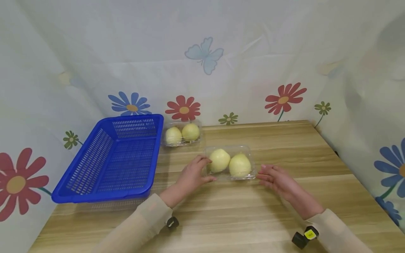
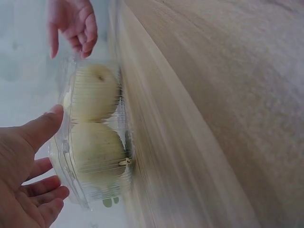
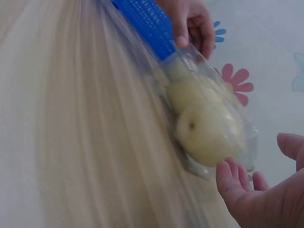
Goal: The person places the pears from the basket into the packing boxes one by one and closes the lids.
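A clear plastic clamshell box (image 1: 228, 177) with two round pale-yellow fruits, pear-like, lies on the wooden table. One fruit (image 1: 219, 160) is in its left half, the other (image 1: 239, 165) in its right half. My left hand (image 1: 193, 175) is at the box's left end, thumb and fingers spread, fingertips right at the lid's edge in the left wrist view. By the right end is my right hand (image 1: 281, 181), its fingers loosely extended with the tips close to the box wall. In the right wrist view, the right palm (image 3: 270, 204) faces the box and holds nothing.
A blue plastic basket (image 1: 158, 151) with slotted walls stands on the left of the table. Beside it at the back is a second clear box (image 1: 181, 143) with two similar fruits. A flower-printed curtain (image 1: 240, 80) hangs behind the table (image 1: 269, 140).
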